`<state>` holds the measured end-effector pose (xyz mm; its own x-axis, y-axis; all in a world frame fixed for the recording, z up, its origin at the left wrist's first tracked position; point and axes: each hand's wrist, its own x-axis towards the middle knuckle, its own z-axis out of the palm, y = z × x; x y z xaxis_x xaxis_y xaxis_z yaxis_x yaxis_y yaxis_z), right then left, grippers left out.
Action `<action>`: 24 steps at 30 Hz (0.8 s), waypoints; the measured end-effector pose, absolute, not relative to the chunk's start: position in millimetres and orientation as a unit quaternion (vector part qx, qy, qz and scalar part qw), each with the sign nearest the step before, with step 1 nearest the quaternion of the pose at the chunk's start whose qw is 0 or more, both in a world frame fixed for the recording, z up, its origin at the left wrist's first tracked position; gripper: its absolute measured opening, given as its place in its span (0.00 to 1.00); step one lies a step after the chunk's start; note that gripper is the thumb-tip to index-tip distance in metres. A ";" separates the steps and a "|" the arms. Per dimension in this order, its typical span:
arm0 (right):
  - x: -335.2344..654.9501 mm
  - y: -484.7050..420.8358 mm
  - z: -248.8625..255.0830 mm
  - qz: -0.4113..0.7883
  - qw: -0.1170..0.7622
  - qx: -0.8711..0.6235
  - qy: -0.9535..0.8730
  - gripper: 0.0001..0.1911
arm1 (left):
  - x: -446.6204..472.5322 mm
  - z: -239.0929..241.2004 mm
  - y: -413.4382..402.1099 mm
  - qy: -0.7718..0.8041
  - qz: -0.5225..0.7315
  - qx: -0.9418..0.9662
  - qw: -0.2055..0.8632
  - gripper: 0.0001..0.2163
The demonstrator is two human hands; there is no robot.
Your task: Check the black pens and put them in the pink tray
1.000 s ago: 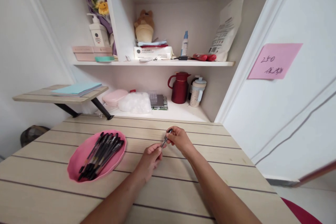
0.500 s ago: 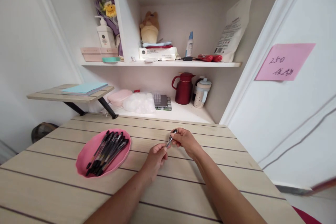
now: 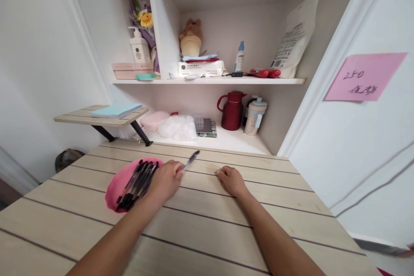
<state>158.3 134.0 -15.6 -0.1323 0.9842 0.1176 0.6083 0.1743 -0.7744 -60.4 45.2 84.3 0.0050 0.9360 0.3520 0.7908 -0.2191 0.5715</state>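
My left hand (image 3: 167, 180) is closed around a pen (image 3: 191, 160) with a clear barrel and a dark end pointing up and to the right. That hand is beside the right edge of the pink scalloped plate (image 3: 111, 187) and covers part of it. Several black pens (image 3: 137, 184) lie bunched together on the plate. To the right, my right hand (image 3: 231, 180) rests at the tabletop with its fingers curled in. Nothing shows between those fingers.
The slatted wooden table (image 3: 207, 233) runs back to a white shelf unit. A small raised stand (image 3: 100, 115) holds blue paper at the left. On the lower shelf are a red jug (image 3: 232, 111), a pale tumbler (image 3: 255, 116) and a white plastic bag (image 3: 177, 127).
My left hand has moved left toward the plate with the pen. My right hand has let go of the pen and stayed on the right, now lower. The view has shifted slightly.
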 end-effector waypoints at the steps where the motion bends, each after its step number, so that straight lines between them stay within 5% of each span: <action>1: 158.4 133.5 -14.4 0.272 0.314 -0.577 -0.704 0.13 | -71.8 89.2 41.1 0.637 0.307 0.703 0.075 0.07; 8: 157.0 129.9 -9.4 0.249 0.293 -0.586 -0.713 0.11 | -131.0 82.8 17.9 0.761 0.110 0.638 -0.046 0.11; 24: 155.0 128.7 -9.6 0.232 0.273 -0.595 -0.719 0.10 | -138.8 63.8 13.8 0.781 0.031 0.606 -0.150 0.11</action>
